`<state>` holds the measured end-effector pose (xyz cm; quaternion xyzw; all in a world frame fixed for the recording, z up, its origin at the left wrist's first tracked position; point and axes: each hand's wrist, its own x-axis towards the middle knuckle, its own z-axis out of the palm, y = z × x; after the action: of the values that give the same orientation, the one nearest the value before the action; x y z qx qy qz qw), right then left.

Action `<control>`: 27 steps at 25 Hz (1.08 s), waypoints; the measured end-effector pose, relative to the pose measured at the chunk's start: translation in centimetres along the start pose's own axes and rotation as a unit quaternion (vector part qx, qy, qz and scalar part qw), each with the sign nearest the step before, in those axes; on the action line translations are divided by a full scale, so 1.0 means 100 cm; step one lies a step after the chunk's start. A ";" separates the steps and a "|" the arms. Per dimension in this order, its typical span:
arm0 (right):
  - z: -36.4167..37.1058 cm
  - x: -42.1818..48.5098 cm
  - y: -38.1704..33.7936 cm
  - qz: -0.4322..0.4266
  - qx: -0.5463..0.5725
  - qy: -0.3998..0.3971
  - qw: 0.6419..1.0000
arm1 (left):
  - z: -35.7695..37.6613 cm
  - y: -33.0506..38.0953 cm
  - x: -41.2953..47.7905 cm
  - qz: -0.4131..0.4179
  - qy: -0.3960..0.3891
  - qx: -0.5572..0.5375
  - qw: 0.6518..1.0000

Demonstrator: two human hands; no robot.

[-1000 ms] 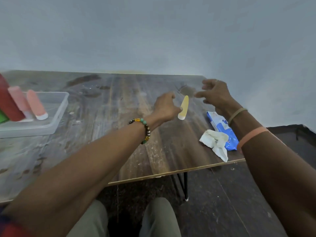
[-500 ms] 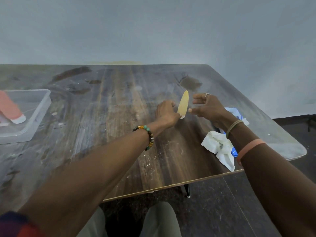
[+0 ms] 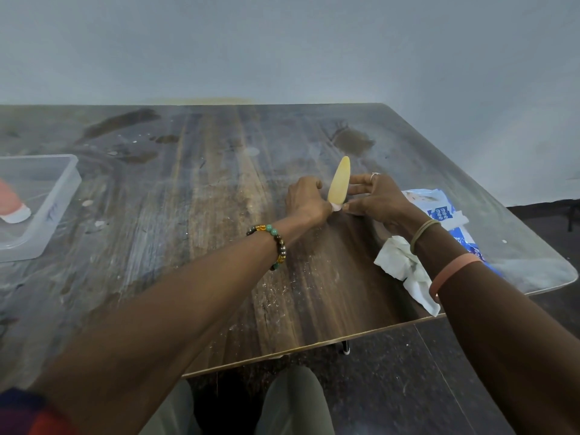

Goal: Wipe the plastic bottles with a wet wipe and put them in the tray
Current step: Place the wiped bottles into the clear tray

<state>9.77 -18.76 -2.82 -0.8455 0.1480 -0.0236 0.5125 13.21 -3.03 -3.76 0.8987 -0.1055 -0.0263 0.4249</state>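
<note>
Scuffed wooden table [image 3: 219, 221], grey wall [image 3: 282, 42], left fingers [image 3: 315, 184], right fingers [image 3: 361, 189] pinching yellow bottle [image 3: 339, 183]

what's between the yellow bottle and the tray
In the head view, the left hand holds the yellow bottle on that side; beyond it there is only bare, stained table with a few white specks, up to the tray.
</note>
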 end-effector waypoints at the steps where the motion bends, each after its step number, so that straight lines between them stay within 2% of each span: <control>1: -0.001 0.001 0.001 -0.001 -0.001 -0.002 1.000 | 0.000 0.000 0.001 0.000 -0.003 0.000 1.000; 11: 0.012 0.000 -0.001 -0.011 -0.002 -0.001 1.000 | 0.001 -0.007 0.004 0.003 -0.006 -0.048 0.999; 15: 0.027 -0.009 -0.024 -0.032 0.018 -0.004 0.999 | -0.019 -0.018 0.004 0.005 0.009 -0.071 0.997; 21: 0.100 -0.010 -0.089 -0.094 0.049 -0.041 0.994 | -0.107 -0.061 -0.003 -0.011 0.083 -0.095 0.992; 27: 0.255 -0.027 -0.179 -0.173 0.073 -0.132 0.973 | -0.258 -0.156 -0.042 -0.053 0.190 -0.082 0.977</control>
<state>16.08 11.60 1.10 -0.8142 -0.0716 -0.0113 0.5761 15.26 27.04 0.50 0.8536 0.0271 0.1142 0.5075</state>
